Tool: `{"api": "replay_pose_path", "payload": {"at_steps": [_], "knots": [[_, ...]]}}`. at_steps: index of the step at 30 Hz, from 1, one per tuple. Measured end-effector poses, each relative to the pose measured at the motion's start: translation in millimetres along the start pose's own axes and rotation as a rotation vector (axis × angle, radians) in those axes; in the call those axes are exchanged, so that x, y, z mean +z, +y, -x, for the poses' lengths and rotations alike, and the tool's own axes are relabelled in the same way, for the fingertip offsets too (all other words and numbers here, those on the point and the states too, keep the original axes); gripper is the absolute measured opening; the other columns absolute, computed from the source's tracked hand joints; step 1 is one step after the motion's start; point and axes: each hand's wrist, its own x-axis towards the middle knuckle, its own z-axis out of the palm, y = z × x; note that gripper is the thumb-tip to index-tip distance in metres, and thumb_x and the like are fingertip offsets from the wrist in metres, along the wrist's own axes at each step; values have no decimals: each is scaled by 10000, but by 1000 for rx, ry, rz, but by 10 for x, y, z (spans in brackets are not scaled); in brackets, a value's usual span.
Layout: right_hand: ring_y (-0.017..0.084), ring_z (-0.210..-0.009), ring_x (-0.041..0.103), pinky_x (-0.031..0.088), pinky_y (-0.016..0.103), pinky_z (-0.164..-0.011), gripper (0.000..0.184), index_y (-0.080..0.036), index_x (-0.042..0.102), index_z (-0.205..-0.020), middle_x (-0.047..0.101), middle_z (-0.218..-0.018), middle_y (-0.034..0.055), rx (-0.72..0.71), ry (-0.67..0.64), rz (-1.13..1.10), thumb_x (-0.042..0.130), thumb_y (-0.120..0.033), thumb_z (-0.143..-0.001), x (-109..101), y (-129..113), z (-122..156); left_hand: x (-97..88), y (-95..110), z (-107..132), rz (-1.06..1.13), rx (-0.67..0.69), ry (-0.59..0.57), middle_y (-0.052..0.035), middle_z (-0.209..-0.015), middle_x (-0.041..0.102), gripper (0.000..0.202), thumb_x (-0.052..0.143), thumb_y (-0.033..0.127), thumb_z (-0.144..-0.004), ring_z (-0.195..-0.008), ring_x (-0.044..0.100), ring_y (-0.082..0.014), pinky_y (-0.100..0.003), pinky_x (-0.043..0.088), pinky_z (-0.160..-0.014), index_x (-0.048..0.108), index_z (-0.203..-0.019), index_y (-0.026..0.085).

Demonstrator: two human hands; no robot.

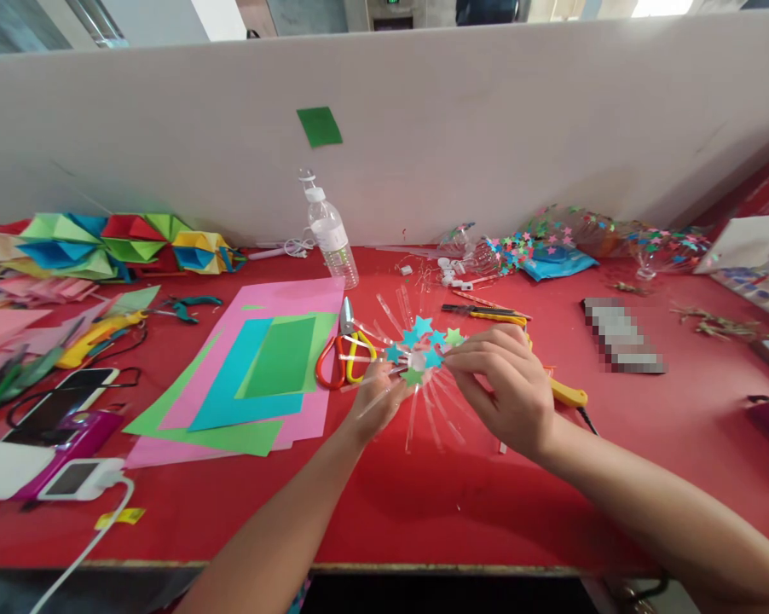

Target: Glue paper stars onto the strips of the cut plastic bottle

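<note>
In my left hand (379, 401) is a clear plastic piece cut into thin strips (436, 401) that fan out on all sides, probably part of a bottle. Blue stars (421, 327) and green stars (413, 376) sit around its middle. My right hand (503, 384) is closed in a pinch at the right edge of the stars. Its fingertips touch or nearly touch a blue star; what lies between them is hidden. Scissors with red and yellow handles (333, 362) lie just beyond my left hand. Behind my right hand is a yellow-handled cutter (487, 315).
Sheets of coloured paper (222, 375) lie to the left, near a phone (61, 405) and folded paper shapes (96, 247). A plastic bottle (333, 239) stands at the back. Finished-looking star sprays (512, 253) line the back right. A yellow glue gun (567, 393) is partly hidden by my right hand.
</note>
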Motion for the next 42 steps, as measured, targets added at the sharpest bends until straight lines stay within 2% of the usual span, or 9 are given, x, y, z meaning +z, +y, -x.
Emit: {"api": "replay_pose_path", "payload": {"at_steps": [6,14,20,24,32,38,42], "knots": [[150,-717,637,435,320,-724,128,-197,556,-978,711,-803,21,59,-53,31,581,-110,-888,45,-56,17,-5,-38,-49,133,-32,-24,-42,-852,713,509,881,340,-526,-918,686,-244,-408,514,-918,622,-931,174],[146,-706,596,431,327,-745,93,-188,566,-946,697,-793,24,43,-87,22,553,-108,-898,72,-44,24,10,-58,-57,110,-21,26,-54,-908,713,491,867,313,-528,-992,667,-264,-402,501,-929,614,-924,171],[152,-728,586,454,338,-756,126,-193,574,-966,687,-804,30,73,-85,-28,523,-101,-898,123,-67,41,-13,-77,-83,59,-32,49,-38,-903,715,485,848,256,-531,-956,674,-240,-369,499,-901,608,-944,171],[162,-753,588,483,366,-812,144,-179,585,-971,682,-814,43,63,-92,-60,526,-90,-875,164,-67,54,-42,-87,-94,47,-7,14,-49,-925,714,435,824,240,-572,-969,663,-232,-354,481,-909,621,-948,160],[143,-770,608,438,405,-929,148,-211,619,-984,704,-855,15,110,-79,-77,540,-111,-908,128,-49,46,-19,-87,-96,56,-18,70,-43,-906,705,495,842,235,-523,-950,667,-244,-361,492,-887,605,-952,170],[163,-801,567,437,366,-809,93,-213,646,-873,663,-836,27,144,-37,-16,587,-143,-893,105,-57,16,6,-69,-69,30,-6,89,-31,-867,700,437,842,269,-537,-919,668,-229,-356,499,-874,600,-888,177],[156,-757,545,418,361,-807,114,-224,631,-835,652,-788,6,84,-18,36,580,-143,-896,92,-32,5,-3,-90,-68,43,-6,73,-30,-854,702,448,867,309,-519,-863,675,-220,-358,519,-834,607,-861,182]]}}
